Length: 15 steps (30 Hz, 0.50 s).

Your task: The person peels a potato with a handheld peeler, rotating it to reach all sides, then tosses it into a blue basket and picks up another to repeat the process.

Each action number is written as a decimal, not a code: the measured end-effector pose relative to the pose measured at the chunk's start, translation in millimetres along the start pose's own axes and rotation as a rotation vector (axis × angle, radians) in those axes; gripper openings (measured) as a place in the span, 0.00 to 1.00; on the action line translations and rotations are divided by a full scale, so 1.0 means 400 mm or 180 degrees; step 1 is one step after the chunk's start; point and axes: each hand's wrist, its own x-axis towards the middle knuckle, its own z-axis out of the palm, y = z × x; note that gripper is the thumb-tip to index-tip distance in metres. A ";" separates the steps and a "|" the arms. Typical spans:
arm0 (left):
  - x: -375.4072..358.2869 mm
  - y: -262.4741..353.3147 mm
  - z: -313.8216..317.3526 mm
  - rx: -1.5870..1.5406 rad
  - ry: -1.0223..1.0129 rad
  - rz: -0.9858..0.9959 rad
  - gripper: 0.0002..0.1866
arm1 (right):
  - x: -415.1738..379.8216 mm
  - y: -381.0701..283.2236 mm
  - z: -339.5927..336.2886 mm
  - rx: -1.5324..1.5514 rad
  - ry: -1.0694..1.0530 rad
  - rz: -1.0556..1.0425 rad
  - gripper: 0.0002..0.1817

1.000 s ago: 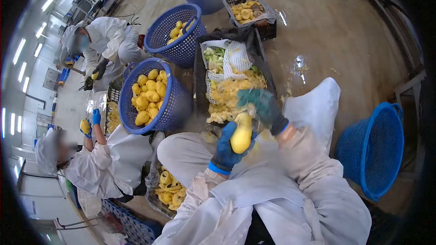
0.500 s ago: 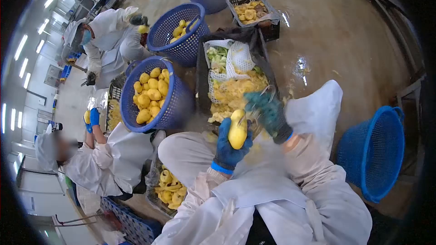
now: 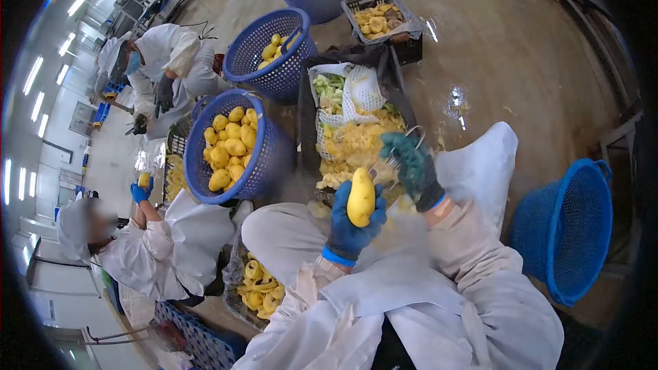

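Note:
My left hand (image 3: 351,227), in a blue glove, is wrapped round a peeled yellow fruit (image 3: 360,197) held upright above my lap. Just right of it, my right hand (image 3: 411,170), in a green and dark glove, is closed round a thin curved metal tool (image 3: 419,136); the tool's working end near the fruit is blurred. Beyond both hands stands a black-lined crate (image 3: 306,113) with yellow scraps (image 3: 356,144), green pieces and white foam netting in it.
Purple baskets (image 3: 274,164) of yellow fruit stand left and ahead. A blue basket (image 3: 555,233) is at the right. Two co-workers (image 3: 140,250) in white sit at the left. Crates of scraps (image 3: 260,291) lie near my left leg and at the far side.
My right hand has shifted slightly down and left, and the curved tool shows more clearly. The fruit has moved a little. The far co-worker's hands have moved down.

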 end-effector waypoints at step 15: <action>-0.006 -0.018 0.017 0.1127 0.0372 0.0407 0.24 | 0.001 0.014 -0.003 -0.1889 0.0632 -0.0460 0.19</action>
